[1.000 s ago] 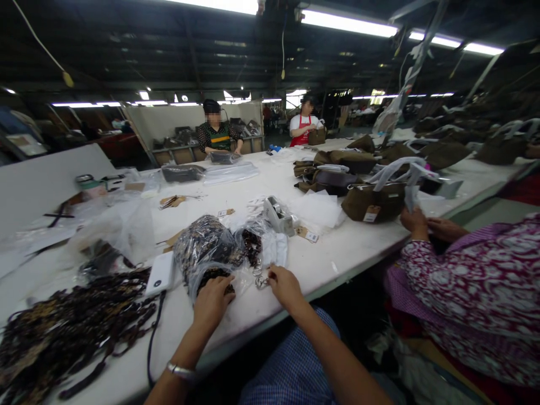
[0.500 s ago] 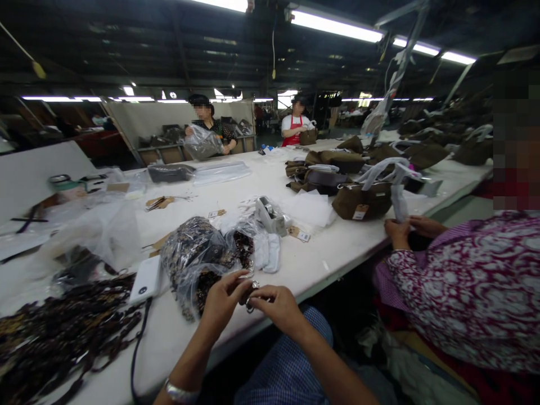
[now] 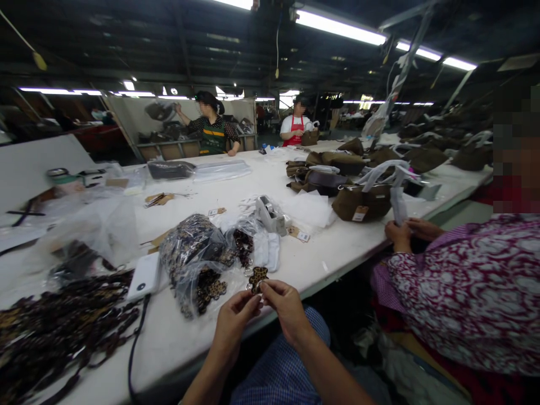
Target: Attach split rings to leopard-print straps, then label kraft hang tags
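At the table's near edge, my left hand [image 3: 236, 320] and my right hand [image 3: 287, 309] meet fingertip to fingertip. Between them is a small leopard-print charm [image 3: 258, 274] with rounded lobes and silvery metal rings by its lower end. Both hands are closed in a pinch at that ring end; which fingers press on which ring is hard to make out. Just left of them lies an opened clear plastic bag [image 3: 189, 242] full of leopard-print charms, some showing at its mouth [image 3: 211, 287]. More metal rings [image 3: 248, 268] lie behind the charm.
Dark brown chain-like straps [image 3: 63, 332] heap at the left, beside a white power bank [image 3: 144, 275] with a black cable. A grey box [image 3: 270, 216], tags [image 3: 298, 233] and brown handbags [image 3: 363, 202] stand farther off. A co-worker's hands [image 3: 399, 233] are at the right.
The leopard-print charm now shows above my fingertips, where mainly rings showed before. My left hand has shifted right and lower. Across the table, a person has raised a wrapped bag to the left.
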A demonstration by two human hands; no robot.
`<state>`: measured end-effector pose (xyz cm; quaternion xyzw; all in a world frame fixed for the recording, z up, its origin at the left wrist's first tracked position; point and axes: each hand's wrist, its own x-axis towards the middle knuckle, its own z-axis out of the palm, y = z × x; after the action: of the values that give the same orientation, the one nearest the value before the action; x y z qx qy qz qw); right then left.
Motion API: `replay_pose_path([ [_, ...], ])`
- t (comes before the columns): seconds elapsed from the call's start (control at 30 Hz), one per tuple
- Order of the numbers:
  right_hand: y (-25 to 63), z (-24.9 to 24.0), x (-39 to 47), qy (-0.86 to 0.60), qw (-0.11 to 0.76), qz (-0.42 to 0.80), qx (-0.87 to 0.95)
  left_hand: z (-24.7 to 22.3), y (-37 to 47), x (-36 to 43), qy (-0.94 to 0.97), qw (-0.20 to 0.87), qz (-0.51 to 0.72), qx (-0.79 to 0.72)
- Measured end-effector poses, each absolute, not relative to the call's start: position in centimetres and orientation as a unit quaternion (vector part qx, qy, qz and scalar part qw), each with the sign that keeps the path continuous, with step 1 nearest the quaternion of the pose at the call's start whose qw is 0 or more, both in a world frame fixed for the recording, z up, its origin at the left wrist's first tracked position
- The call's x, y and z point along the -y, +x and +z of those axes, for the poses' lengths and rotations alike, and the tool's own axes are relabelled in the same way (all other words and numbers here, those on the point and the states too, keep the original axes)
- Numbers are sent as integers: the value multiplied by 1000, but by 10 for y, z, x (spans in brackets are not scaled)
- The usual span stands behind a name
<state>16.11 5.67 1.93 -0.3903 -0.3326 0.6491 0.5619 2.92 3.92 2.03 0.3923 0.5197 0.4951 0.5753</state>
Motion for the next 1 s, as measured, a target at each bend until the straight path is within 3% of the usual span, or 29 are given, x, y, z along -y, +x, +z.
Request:
replay_pose_path([
  [0.3, 160, 20, -52, -406, 557, 655, 309, 21, 21, -38, 419, 521, 491, -559],
  [0.5, 162, 23, -50, -443, 547, 651, 286, 24, 7, -45, 411, 456, 554, -562],
  [0.77, 164, 25, -49, -426, 551, 659, 284, 40, 0, -38, 569, 406, 455, -551],
  [1.0, 162, 29, -44, -407, 531, 681, 298, 44, 13, -33, 611, 374, 440, -542],
])
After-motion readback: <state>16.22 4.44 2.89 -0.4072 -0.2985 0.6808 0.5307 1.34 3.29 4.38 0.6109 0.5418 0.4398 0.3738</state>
